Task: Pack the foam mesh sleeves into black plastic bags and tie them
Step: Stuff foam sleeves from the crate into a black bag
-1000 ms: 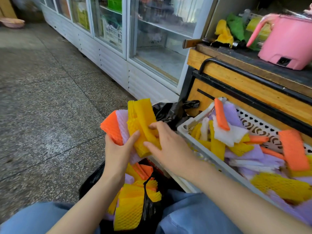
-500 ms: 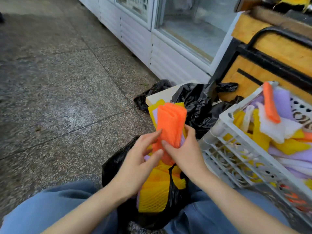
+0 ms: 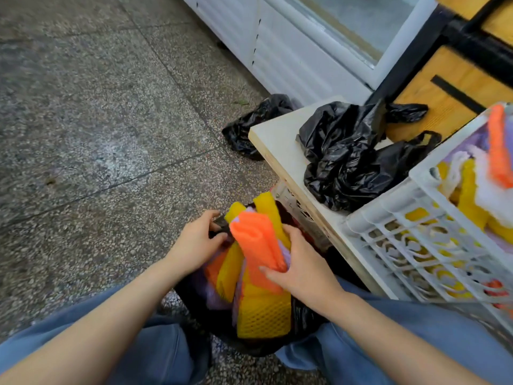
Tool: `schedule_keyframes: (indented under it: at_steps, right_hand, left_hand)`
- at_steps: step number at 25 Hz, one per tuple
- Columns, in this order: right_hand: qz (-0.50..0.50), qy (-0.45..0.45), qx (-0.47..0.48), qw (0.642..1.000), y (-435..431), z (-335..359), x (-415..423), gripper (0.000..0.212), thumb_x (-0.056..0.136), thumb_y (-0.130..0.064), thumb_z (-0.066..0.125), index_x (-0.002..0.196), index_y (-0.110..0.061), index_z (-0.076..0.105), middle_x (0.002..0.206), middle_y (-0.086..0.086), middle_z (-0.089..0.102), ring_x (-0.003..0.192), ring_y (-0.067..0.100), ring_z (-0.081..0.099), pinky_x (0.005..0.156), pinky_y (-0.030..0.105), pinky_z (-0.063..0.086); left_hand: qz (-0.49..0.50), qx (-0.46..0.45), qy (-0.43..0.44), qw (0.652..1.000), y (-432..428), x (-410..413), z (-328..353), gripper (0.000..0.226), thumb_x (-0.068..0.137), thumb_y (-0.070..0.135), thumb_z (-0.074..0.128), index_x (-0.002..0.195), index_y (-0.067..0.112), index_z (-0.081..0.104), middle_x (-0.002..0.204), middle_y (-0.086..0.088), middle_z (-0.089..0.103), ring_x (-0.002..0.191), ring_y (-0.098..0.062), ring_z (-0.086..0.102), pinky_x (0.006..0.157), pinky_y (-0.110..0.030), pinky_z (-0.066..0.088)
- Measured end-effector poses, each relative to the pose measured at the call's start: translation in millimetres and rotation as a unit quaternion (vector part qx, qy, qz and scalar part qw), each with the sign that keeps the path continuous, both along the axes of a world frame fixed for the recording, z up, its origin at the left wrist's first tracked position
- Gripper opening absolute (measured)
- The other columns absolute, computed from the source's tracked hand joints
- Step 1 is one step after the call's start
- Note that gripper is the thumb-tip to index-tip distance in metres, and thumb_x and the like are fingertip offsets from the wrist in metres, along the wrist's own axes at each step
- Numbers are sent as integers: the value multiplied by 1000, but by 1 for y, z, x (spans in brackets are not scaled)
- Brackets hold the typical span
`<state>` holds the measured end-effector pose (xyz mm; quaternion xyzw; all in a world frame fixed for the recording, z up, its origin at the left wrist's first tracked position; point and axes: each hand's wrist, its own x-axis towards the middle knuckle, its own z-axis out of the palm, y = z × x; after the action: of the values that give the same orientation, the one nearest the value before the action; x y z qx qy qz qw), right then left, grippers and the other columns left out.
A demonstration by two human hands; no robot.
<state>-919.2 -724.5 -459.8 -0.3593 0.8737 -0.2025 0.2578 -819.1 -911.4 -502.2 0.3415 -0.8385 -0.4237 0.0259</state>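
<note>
Left of the white lattice plastic crate (image 3: 402,226), between denim knees: one open black plastic bag (image 3: 305,315), stuffed with yellow, orange and lilac foam mesh sleeves (image 3: 263,315). Right hand (image 3: 302,270) fingers curled round one folded orange netted bundle (image 3: 258,243); left hand (image 3: 194,243) fingers pinching the bag's rim. Beyond the crate, crumpled glossy black bags (image 3: 347,162) on the pale tabletop (image 3: 277,140); one more crumpled bag (image 3: 255,120) on the floor.

Forearms extended, left hand (image 3: 198,241) and right hand (image 3: 304,269) both curled in grip.

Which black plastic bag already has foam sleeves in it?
The black bag between the person's knees: coloured sleeves stick out of it. The bags on the white board and the bag on the floor lie crumpled, showing no sleeves.
</note>
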Motion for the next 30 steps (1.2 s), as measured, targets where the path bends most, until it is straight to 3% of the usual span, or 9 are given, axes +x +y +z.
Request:
schedule_keyframes:
  at_steps: [3,6,10,14,17,20,23,26,30]
  right_hand:
    - [54,-5,23,998,2,-12,0,89,74,-55,69,143,-28,21,146,-12,35,130,6,37,98,29,39]
    - [67,7,39,997,3,-17,-12,92,74,-54,69,146,-31,17,150,-14,28,133,6,34,100,31,39]
    - [38,46,75,995,-2,-24,-34,85,73,-49,70,142,-25,26,137,-3,43,125,17,44,96,39,43]
    - [-25,95,40,994,-9,-15,-42,89,74,-41,72,145,-16,24,142,3,38,131,19,37,105,35,35]
    - [174,151,46,972,-9,-7,-21,88,79,-43,66,149,-21,17,144,-1,32,133,17,29,111,33,26]
    - [293,151,154,932,-21,-24,-3,81,86,-38,57,150,-21,10,149,1,27,136,22,25,110,36,24]
    - [197,105,245,944,-48,-49,-6,79,89,-44,54,149,-14,11,147,9,31,135,28,30,106,42,30]
    - [-15,115,233,966,-84,-62,-7,83,89,-52,51,145,-4,14,141,16,39,130,32,36,102,42,33]
    - [78,212,215,950,-98,-90,42,87,67,-55,75,130,-1,51,109,16,62,97,27,59,84,36,40]
  left_hand:
    - [21,8,-21,1000,-9,-6,-1,27,88,20,65,113,10,66,75,2,62,79,-14,58,64,-19,32]
    - [-54,26,-87,994,-17,-2,1,21,84,33,69,97,17,72,60,8,51,60,-7,48,51,-17,31]
    - [-94,8,-108,990,-25,4,4,14,85,29,69,91,18,75,85,-2,70,85,-15,61,66,-20,35]
    - [118,13,8,993,-34,4,6,15,93,21,56,86,10,65,79,-5,61,81,-22,54,71,-28,34]
    - [200,89,56,974,-30,2,3,20,95,19,52,77,12,56,66,1,49,74,-20,46,68,-32,33]
    - [195,104,49,974,-22,2,0,22,96,19,51,82,5,60,61,2,45,71,-19,45,65,-30,32]
    - [187,161,66,967,-19,3,-5,22,95,18,52,79,6,61,65,-2,50,76,-28,58,81,-40,50]
    - [184,192,79,961,-14,6,-6,22,95,16,51,74,16,59,68,-4,54,80,-33,62,77,-54,53]
    - [193,192,102,957,-19,4,-7,27,95,17,51,68,16,54,61,-1,48,69,-25,55,76,-56,52]
